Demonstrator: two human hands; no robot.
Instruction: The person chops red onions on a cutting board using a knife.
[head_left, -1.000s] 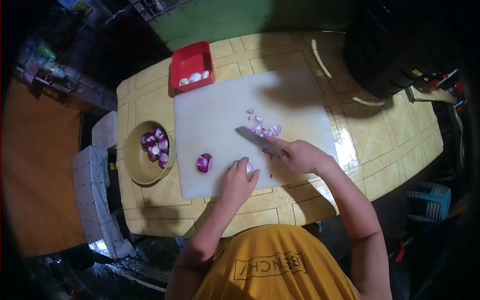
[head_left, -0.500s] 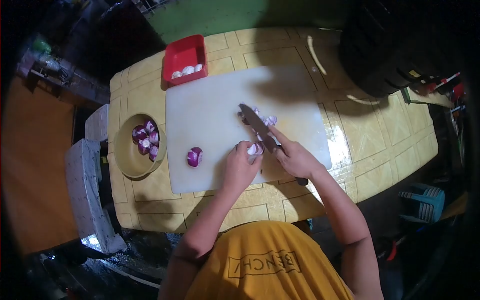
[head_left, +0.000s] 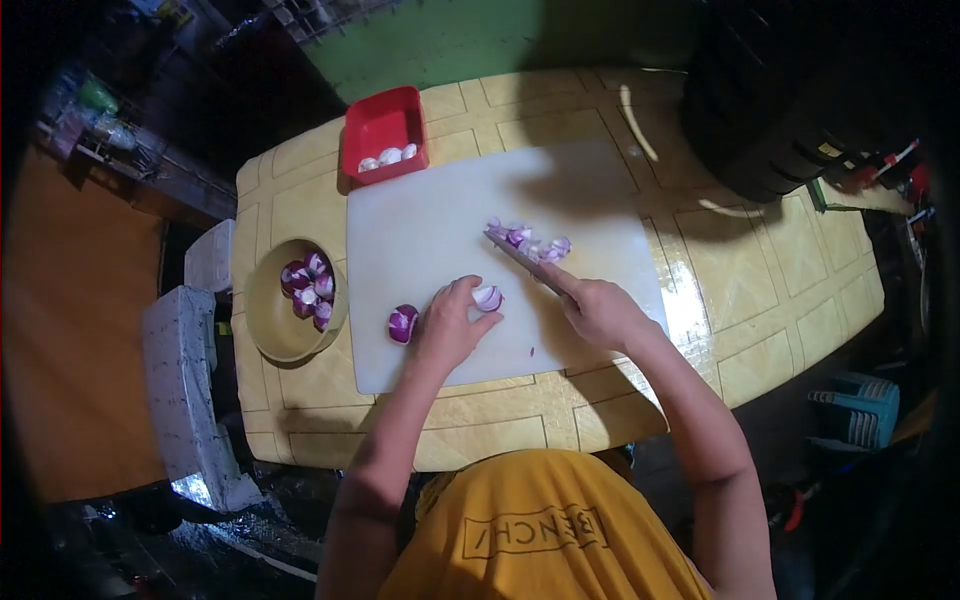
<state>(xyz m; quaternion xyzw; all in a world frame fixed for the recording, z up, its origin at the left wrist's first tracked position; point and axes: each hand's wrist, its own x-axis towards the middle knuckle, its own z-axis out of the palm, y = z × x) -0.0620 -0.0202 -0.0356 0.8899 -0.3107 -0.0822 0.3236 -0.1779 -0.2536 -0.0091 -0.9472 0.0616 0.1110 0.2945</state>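
My right hand (head_left: 605, 312) is closed round the handle of a kitchen knife (head_left: 522, 260). Its blade points up and left, along a small heap of chopped red onion (head_left: 530, 240) on the white cutting board (head_left: 430, 210). Between the thumb and curled fingers of my left hand (head_left: 452, 322) is a cut piece of red onion (head_left: 487, 298), low over the board. Just left of that hand lies another peeled red onion piece (head_left: 403, 324). A tiny purple scrap (head_left: 532, 352) rests near the board's front edge.
A beige bowl (head_left: 262, 335) of peeled red onions stands left of the board. Behind the board is a red container (head_left: 385, 122) with several white bulbs, perhaps garlic. A large dark drum-like object (head_left: 750, 120) occupies the back right. A teal stool (head_left: 855, 410) stands beyond the table (head_left: 760, 330).
My left hand has moved left with the onion piece, away from the knife. The knife has shifted down and turned, its blade now lying along the chopped onion. The whole view has shifted slightly.
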